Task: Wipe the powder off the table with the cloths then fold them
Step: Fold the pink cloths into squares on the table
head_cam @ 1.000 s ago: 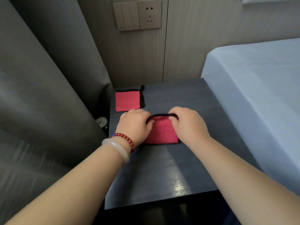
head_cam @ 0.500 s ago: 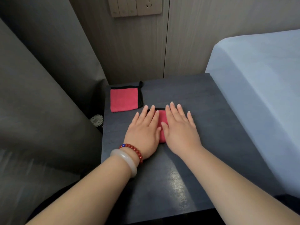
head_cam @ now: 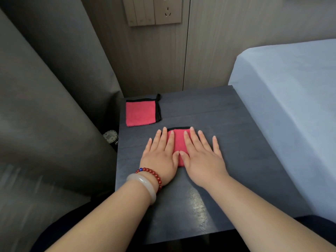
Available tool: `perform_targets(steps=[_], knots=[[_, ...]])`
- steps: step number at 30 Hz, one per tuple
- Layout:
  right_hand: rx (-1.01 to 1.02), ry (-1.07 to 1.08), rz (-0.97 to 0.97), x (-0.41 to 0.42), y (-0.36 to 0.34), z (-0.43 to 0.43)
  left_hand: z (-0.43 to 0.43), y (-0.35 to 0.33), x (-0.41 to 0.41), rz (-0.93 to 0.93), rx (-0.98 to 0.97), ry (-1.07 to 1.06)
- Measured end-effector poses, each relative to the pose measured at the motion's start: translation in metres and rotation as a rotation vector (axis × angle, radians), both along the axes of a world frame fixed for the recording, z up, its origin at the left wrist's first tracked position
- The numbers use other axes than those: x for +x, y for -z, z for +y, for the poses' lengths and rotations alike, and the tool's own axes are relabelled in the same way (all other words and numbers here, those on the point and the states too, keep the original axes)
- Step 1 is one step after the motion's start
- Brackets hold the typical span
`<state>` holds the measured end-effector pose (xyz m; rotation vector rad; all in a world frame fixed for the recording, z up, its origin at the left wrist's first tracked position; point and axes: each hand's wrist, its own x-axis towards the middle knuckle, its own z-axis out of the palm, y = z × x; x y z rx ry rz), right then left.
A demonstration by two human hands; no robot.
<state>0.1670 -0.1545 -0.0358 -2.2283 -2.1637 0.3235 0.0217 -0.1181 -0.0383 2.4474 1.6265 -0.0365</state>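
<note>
A folded red cloth with a black edge [head_cam: 178, 142] lies in the middle of the dark table [head_cam: 236, 142]. My left hand [head_cam: 161, 157] lies flat on its left part with straight fingers. My right hand [head_cam: 201, 157] lies flat on its right part, its outer fingers on the bare table. Most of this cloth is hidden under both hands. A second folded red cloth with black trim and a small loop [head_cam: 141, 113] rests at the table's back left corner, apart from both hands.
A bed with a pale blue sheet [head_cam: 291, 106] borders the table on the right. A grey curtain [head_cam: 45, 106] hangs at the left. The wood wall behind carries a switch and socket plate [head_cam: 154, 11]. A small round object [head_cam: 110, 136] sits in the gap left of the table.
A second ago my curled fingers held the cloth's far edge. They then flattened onto the folded cloth and now lie slightly spread, pressing it.
</note>
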Motion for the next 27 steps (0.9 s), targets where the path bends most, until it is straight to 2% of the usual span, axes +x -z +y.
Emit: perform_targets(steps=[8, 10, 12, 14, 16, 18, 20, 22, 24, 27], knots=[[-0.050, 0.046, -0.069, 0.002, -0.004, -0.006, -0.004, -0.004, -0.006, 0.090, 0.043, 0.022], [-0.084, 0.088, -0.123, 0.000, -0.014, -0.012, -0.006, -0.013, -0.003, 0.139, 0.118, 0.042], [-0.097, 0.094, -0.218, -0.003, -0.026, -0.025, -0.015, -0.021, 0.002, 0.093, 0.157, 0.051], [-0.006, 0.091, -0.249, -0.005, -0.034, -0.040, -0.030, -0.025, 0.008, 0.002, 0.159, 0.036], [0.180, 0.088, -0.162, 0.001, -0.031, -0.044, -0.040, -0.019, 0.014, -0.053, 0.166, 0.011], [0.259, 0.052, -0.061, 0.011, -0.026, -0.037, -0.046, -0.013, 0.015, -0.023, 0.072, -0.001], [0.145, -0.089, 0.008, 0.018, -0.023, -0.028, -0.041, -0.005, 0.008, 0.012, 0.037, 0.039], [0.045, -0.229, -0.007, 0.024, -0.016, -0.022, -0.025, -0.004, -0.006, 0.060, 0.028, 0.135], [0.026, -0.225, -0.022, 0.024, -0.010, -0.023, -0.005, -0.014, -0.019, 0.156, 0.050, 0.184], [0.123, -0.146, -0.031, 0.004, -0.018, -0.043, 0.008, -0.036, -0.021, 0.323, 0.055, 0.122]])
